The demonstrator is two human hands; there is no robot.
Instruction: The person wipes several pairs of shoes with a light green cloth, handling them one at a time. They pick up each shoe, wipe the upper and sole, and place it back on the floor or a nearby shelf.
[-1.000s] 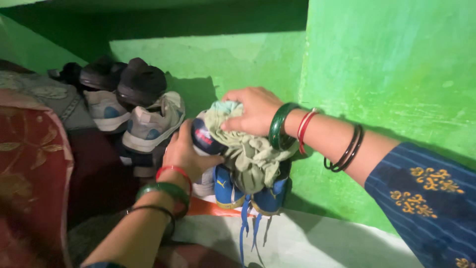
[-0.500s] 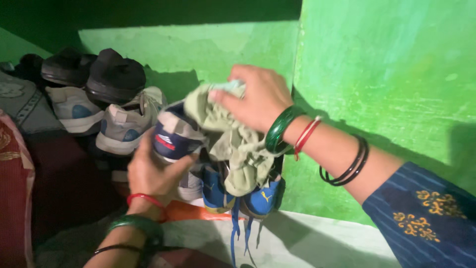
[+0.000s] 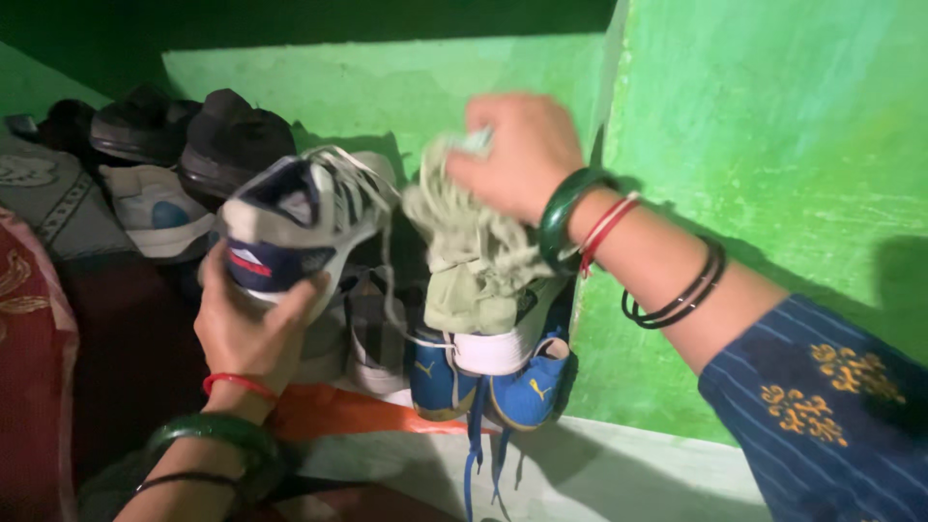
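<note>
Against a green wall (image 3: 773, 174), the left hand (image 3: 253, 324) grips a white and navy sneaker (image 3: 295, 222) while the right hand (image 3: 517, 150) clutches a pale cloth (image 3: 469, 261) above blue shoes (image 3: 493, 387).

- A single view, from a camera worn on the person's head, looking forward and down at close range.
- It faces a green wall (image 3: 773, 174) corner, with shoes piled at its foot.
- The left hand (image 3: 253, 324) enters from 7 o'clock and the right hand (image 3: 517, 150) from 4 o'clock, both near the lens.
- The wall fills 12 to 3 o'clock; a red cloth (image 3: 29, 387) edges 9 o'clock.
</note>
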